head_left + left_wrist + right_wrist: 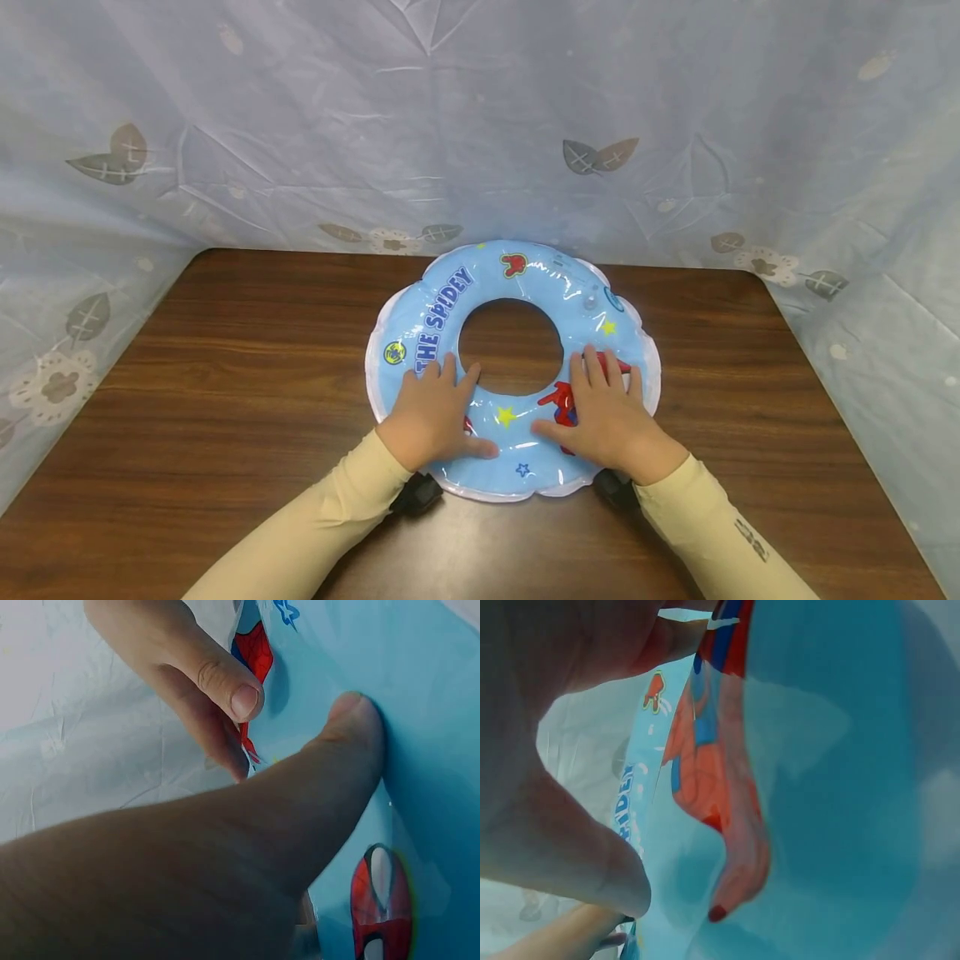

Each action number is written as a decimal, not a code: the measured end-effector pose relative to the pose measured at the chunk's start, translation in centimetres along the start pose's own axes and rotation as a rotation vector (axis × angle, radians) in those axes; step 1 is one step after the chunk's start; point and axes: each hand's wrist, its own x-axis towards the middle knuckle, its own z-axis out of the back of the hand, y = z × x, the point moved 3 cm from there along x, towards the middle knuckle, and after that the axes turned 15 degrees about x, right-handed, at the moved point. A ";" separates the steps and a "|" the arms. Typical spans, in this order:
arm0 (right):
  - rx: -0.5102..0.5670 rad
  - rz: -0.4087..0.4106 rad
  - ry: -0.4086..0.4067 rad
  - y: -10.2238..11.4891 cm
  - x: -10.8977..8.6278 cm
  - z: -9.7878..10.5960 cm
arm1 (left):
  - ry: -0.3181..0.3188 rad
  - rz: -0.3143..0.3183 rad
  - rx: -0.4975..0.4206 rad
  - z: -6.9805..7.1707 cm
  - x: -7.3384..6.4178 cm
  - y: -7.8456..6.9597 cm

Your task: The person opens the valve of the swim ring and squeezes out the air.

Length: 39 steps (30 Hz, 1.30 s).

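Note:
A light-blue inflated swim ring (517, 437) with a clear scalloped rim, red and blue cartoon figures and "THE SPIDEY" lettering lies on the table. My left hand (438, 417) rests on its near-left part, fingers straight toward the central hole and thumb pointing inward. On the near-right part, my right hand (611, 421) lies with fingers spread over a red figure. The left wrist view shows the left thumb (345, 742) against the blue surface, with the right hand (199, 667) beyond. In the right wrist view, the right thumb (600, 862) is beside the ring's side (832, 772).
The brown wood-grain table (225, 375) extends to both sides of the ring. A pale curtain (480, 125) with leaf and flower prints hangs behind the table's far edge and along both sides. Black devices (417, 493) sit under the wrists.

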 end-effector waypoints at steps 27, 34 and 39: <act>0.006 -0.054 0.182 -1.6 0.6 0.0 | -0.008 -0.099 -0.046 1.2 0.6 2.2; -0.001 -0.047 0.198 -1.6 0.5 0.2 | 0.008 -0.074 -0.010 0.4 0.9 1.8; -0.006 -0.037 0.179 -1.5 0.4 0.3 | 0.014 -0.060 0.010 0.2 1.1 1.5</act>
